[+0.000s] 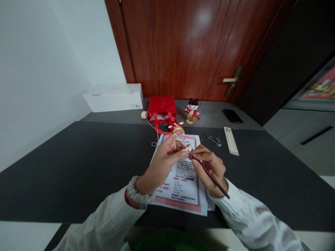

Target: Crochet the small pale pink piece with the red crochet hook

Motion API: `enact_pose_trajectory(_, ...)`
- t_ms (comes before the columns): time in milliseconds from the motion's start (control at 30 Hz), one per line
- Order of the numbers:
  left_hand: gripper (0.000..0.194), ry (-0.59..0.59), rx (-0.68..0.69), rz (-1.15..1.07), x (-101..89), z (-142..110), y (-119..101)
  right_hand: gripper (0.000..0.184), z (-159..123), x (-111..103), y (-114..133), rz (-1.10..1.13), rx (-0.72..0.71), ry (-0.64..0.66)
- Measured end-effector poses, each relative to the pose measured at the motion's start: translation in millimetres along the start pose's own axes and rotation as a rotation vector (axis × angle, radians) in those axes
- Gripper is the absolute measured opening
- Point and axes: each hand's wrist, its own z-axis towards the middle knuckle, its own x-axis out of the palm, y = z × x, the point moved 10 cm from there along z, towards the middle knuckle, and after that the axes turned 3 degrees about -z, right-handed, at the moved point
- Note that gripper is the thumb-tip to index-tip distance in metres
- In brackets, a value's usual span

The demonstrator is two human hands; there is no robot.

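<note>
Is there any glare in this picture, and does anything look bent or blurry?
In the head view, a pale glare sits high on the wooden door; the same head view looks wide-angle, its door frame leaning; also in the head view, the pale piece at the left hand is too soft to show stitches clearly.

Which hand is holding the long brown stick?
The right hand holds the brown stick, a crochet hook. The left hand instead holds pale yarn, with a grey scrunchie around its wrist.
</note>
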Motion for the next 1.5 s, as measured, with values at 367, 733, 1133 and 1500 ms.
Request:
enact_pose_trajectory(367, 0.056, -0.179, 0.171, 0.374, -10.5, -3.8, -21.0, 0.023, -0.7, 8.5, 3.2, -0.266, -0.092, 0.071)
enact_pose_trajectory(733, 0.05, -0.179, 0.224, 0.509, -20.0, 0.7, -25.6, 0.005, -2.3, -11.3, -17.8, -0.087, 0.221, -0.001)
enact_pose_trajectory(1133, 0.046, -0.021, 0.134, 0.666, -2.7, 3.2, -12.0, 0.04, -2.4, -25.3, -72.3, 0.259, 0.814, -0.161)
enact_pose_trajectory(1500, 0.042, 0.136, 0.112, 0.741, 10.9, 0.3, -0.4, 0.039, -7.9, -23.0, -82.1, 0.278, 0.952, -0.113)
